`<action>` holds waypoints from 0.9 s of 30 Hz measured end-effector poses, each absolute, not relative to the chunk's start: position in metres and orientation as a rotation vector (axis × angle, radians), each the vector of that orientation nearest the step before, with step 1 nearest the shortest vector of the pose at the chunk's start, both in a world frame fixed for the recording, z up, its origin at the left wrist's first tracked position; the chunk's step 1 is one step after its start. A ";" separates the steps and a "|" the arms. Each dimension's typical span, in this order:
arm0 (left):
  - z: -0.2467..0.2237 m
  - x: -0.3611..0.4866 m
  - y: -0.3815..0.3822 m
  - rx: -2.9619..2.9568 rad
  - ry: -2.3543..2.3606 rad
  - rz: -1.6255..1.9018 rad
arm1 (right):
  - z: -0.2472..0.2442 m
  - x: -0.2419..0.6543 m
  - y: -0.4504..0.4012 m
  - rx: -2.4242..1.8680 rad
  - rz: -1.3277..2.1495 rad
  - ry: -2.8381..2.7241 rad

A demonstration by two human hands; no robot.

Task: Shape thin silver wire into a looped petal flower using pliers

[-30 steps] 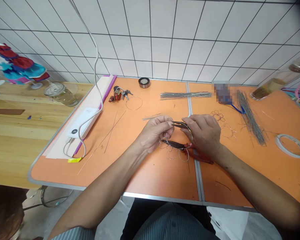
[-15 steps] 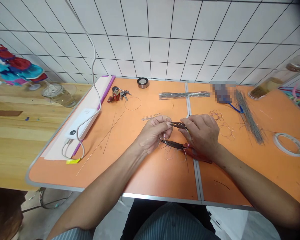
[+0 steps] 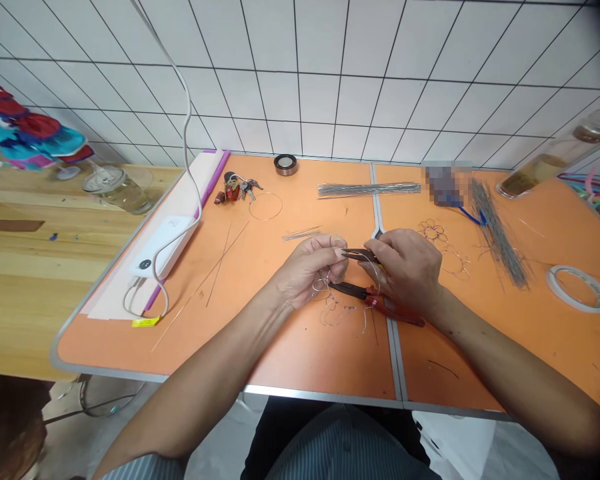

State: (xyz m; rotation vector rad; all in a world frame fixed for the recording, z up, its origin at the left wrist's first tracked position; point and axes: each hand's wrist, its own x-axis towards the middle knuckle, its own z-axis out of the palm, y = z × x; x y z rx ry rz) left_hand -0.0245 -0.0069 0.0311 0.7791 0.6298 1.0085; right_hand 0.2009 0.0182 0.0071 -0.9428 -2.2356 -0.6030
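My left hand [image 3: 323, 260] is closed, pinching a thin wire piece bent into loops [image 3: 336, 313] that hangs below the fingers. In my right hand [image 3: 405, 263] are dark-jawed pliers [image 3: 357, 255], their tips touching the wire at my left fingertips. The pliers' handles are mostly hidden in the palm. A second pair of pliers with red handles [image 3: 397, 315] lies on the table under my hands, behind the hanging wire. Right of my right hand rest a flower-shaped wire piece [image 3: 433, 231] and another looped wire [image 3: 455, 262].
Wire bundles [image 3: 370, 191] lie at the back and right [image 3: 500, 233]. Short wires [image 3: 303, 233], keys [image 3: 237, 188], black tape [image 3: 285, 165] and a wire ring [image 3: 266, 207] are on the orange table [image 3: 280, 360]. A white power bank [image 3: 164, 247] sits left, a white tape ring [image 3: 579, 289] right.
The pliers in my right hand have shifted slightly down, and my right hand has tilted a little. The hanging wire loops have swung a bit. My left hand keeps its pinch.
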 end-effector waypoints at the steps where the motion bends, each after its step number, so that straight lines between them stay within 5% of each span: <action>1: 0.032 -0.024 -0.007 0.783 0.630 1.003 | 0.007 0.201 0.018 -0.931 -0.599 -2.233; 27: 0.031 -0.030 -0.008 0.816 0.542 0.938 | 0.016 0.208 0.024 -0.748 -0.688 -2.196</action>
